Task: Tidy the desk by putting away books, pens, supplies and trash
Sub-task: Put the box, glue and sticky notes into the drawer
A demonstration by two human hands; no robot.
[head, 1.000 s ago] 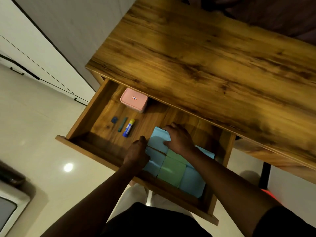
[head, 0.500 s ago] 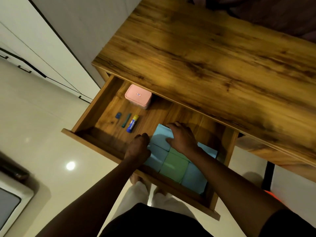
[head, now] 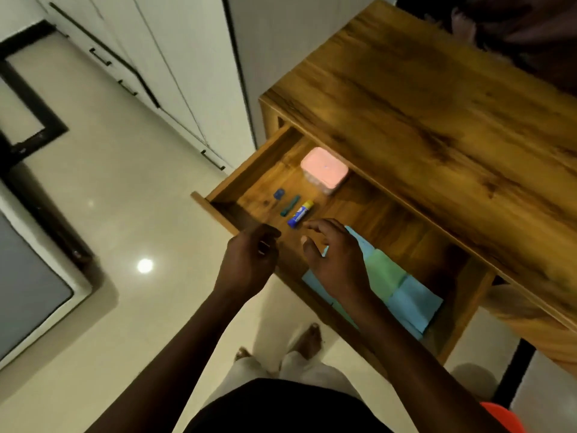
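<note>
Both hands have come up off the books. A moment ago they lay flat on the stack inside the drawer, pressing it into place; now they hover apart from it, over the drawer's front edge. The left hand (head: 249,260) hangs with its fingers loosely curled toward the palm. It seems to hold nothing, though a small pale glint by the fingertips is too blurred to name. The right hand (head: 335,257) is relaxed and open, its fingers spread and gripping nothing.

Letting go like this suggests the books are settled and that part of the tidying is done. What remains is probably to push the drawer shut or to fetch whatever else is still out.

The books (head: 412,304) lie flat in the drawer (head: 249,165), directly below and just beyond the right hand, whose wrist hides part of them. They make a neat overlapping row of pale blue covers with one green cover between them, lying close against the drawer's near front. They look thin and soft-covered.

Just past the fingertips of both hands lies a blue and yellow glue stick (head: 299,214). A green pen (head: 290,205) is beside it, and a small blue item (head: 278,193) lies a little farther off. Beyond these, at the back of the drawer, sits a pink box (head: 324,170), half under the edge of the wooden desk (head: 437,120).
</note>
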